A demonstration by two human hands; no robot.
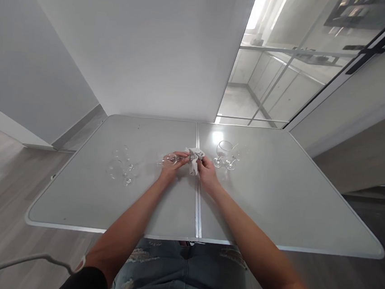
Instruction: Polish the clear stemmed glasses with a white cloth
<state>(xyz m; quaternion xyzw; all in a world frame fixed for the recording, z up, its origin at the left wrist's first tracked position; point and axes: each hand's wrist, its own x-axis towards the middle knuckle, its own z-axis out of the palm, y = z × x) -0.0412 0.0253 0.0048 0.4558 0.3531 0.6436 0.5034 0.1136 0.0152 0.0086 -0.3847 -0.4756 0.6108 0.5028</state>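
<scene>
A clear stemmed glass point(167, 159) lies sideways in my left hand point(171, 169), its bowl toward the left. Closed fingers hold it around the bowl and stem. My right hand point(208, 173) grips a crumpled white cloth point(195, 154), which wraps the foot end of the glass and hides most of it. Both hands meet just above the middle of the table, near its seam. To the right of my right hand, a couple of stemmed glasses point(225, 148) stand close together. Several more clear glasses point(128, 167) are grouped left of my left hand, their outlines faint.
The grey folding table point(268, 206) has a pale metal rim and a metal centre seam point(198, 213). A white wall point(154, 50) rises behind it. A glass-paned door point(270, 75) with a black handle point(371, 52) is at the back right. A white cable point(32, 256) runs at lower left.
</scene>
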